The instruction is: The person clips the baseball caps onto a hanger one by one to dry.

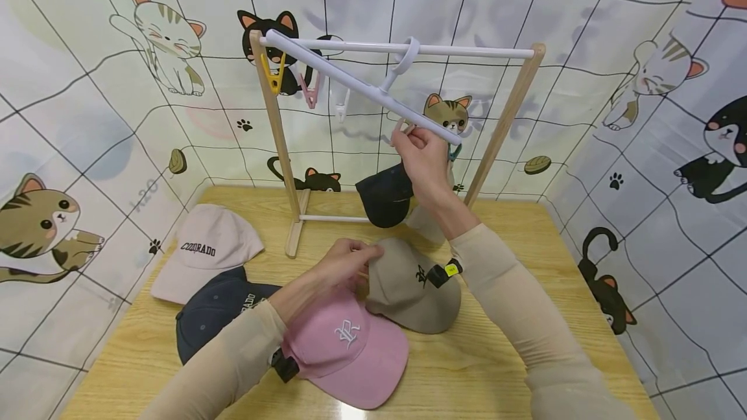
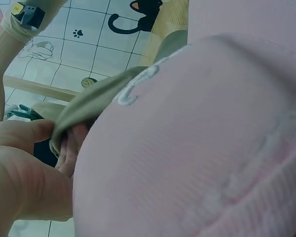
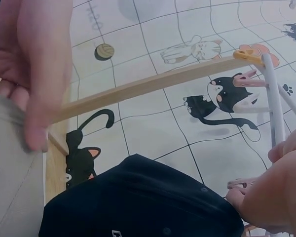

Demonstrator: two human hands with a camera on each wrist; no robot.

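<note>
My left hand (image 1: 344, 261) pinches the edge of a khaki cap (image 1: 408, 284), thumb on the outside and fingers inside. My right hand (image 1: 426, 157) is at the low right end of a white clip hanger (image 1: 362, 86), its fingertips pinching a pale pink clip (image 3: 241, 183). Just below that hand hangs a black cap (image 1: 385, 196). Behind it a light beige cap (image 1: 428, 222) hangs near a green clip (image 2: 24, 112), partly hidden by the right hand and arm. Yellow (image 1: 273, 73), pink (image 1: 310, 91) and white (image 1: 342, 107) clips dangle from the hanger's raised left side.
The hanger hooks over the white bar (image 1: 467, 51) of a wooden-legged rack (image 1: 504, 125). On the wooden table (image 1: 496, 349) lie a pink cap (image 1: 350, 342), a navy cap (image 1: 213, 310) and a pale pink cap (image 1: 207, 242). Cat-print cloth (image 1: 362, 11) surrounds the table.
</note>
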